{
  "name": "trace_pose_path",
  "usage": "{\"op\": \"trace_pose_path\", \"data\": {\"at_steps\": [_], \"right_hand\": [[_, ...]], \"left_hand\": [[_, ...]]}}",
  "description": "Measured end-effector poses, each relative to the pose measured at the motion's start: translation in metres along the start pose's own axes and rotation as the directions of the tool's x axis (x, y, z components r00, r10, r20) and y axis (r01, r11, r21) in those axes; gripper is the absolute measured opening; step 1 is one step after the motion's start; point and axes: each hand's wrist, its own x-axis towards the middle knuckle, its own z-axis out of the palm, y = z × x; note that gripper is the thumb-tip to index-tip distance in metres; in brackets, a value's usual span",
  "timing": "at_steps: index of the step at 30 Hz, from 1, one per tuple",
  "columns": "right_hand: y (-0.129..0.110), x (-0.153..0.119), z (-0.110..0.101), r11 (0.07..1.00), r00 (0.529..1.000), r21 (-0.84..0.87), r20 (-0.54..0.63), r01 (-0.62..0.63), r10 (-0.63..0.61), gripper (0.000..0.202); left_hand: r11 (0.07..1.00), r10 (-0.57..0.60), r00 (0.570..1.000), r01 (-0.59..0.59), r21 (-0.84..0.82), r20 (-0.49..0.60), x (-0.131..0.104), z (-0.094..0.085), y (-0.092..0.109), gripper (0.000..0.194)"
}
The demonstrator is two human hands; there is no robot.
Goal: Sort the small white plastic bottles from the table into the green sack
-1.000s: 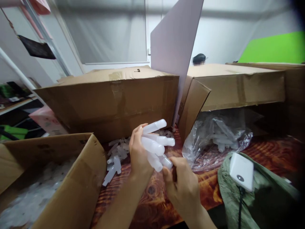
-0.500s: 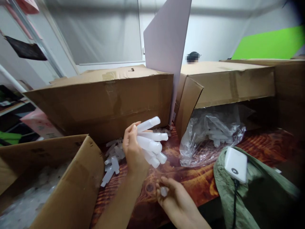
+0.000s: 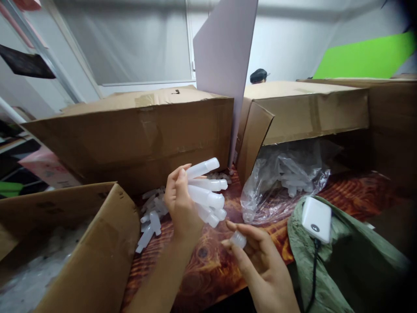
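Person's left hand (image 3: pixel 183 204) is wrapped round a fan of white bottles (image 3: pixel 206 196), mid-scene above the table (image 3: pixel 208 278). Right hand (image 3: pixel 265 258), nearer and to the right, has a clear cap (image 3: pixel 239 239) between thumb and curled fingers, apart from the bottles. Loose pieces (image 3: pixel 155 222) lie left, beside an open box (image 3: pixel 119 221); plastic bag (image 3: pixel 257 198) far right.

Apparently a workshop: a near-left carton (image 3: pixel 94 248) holds many plastic pieces (image 3: pixel 35 276); white tubes (image 3: pixel 146 237) lie heaped on the table (image 3: pixel 203 269).
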Motion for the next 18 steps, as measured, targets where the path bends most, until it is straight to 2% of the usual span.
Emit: {"op": "trace_pose_path", "data": {"at_steps": [2, 4, 8, 10, 11, 15, 18], "right_hand": [[-0.006, 0.002, 0.002, 0.969, 0.978, -0.129, 0.018, 0.211, -0.210, 0.025], [-0.011, 0.006, 0.004, 0.886, 0.920, -0.252, 0.063, 0.390, -0.387, 0.029], [-0.016, 0.015, 0.012, 0.701, 0.789, -0.385, 0.142, 0.601, -0.598, 0.036], [-0.017, 0.017, 0.016, 0.631, 0.739, -0.421, 0.167, 0.652, -0.653, 0.038], [-0.017, 0.018, 0.017, 0.610, 0.729, -0.437, 0.184, 0.662, -0.660, 0.038], [-0.014, 0.018, 0.018, 0.575, 0.732, -0.493, 0.216, 0.653, -0.646, 0.040], [-0.015, 0.021, 0.015, 0.550, 0.741, -0.558, 0.193, 0.622, -0.643, 0.023]], "left_hand": [[1.000, 0.020, 1.000, -0.020, 0.012, -0.010, -0.002, 0.000, 0.000, 0.026], [0.999, 0.032, 0.999, -0.032, 0.020, -0.019, -0.005, 0.000, 0.000, 0.026], [0.999, 0.024, 1.000, -0.023, 0.022, -0.006, -0.009, 0.001, 0.000, 0.025], [0.999, 0.033, 0.999, -0.033, 0.021, -0.012, -0.010, 0.001, 0.001, 0.024], [0.999, 0.038, 0.999, -0.038, 0.019, -0.017, -0.009, 0.001, 0.001, 0.024], [0.999, 0.041, 0.999, -0.041, 0.029, -0.004, -0.008, 0.000, -0.001, 0.024], [0.994, 0.086, 0.996, -0.086, 0.074, 0.010, -0.011, -0.001, -0.004, 0.024]]}}
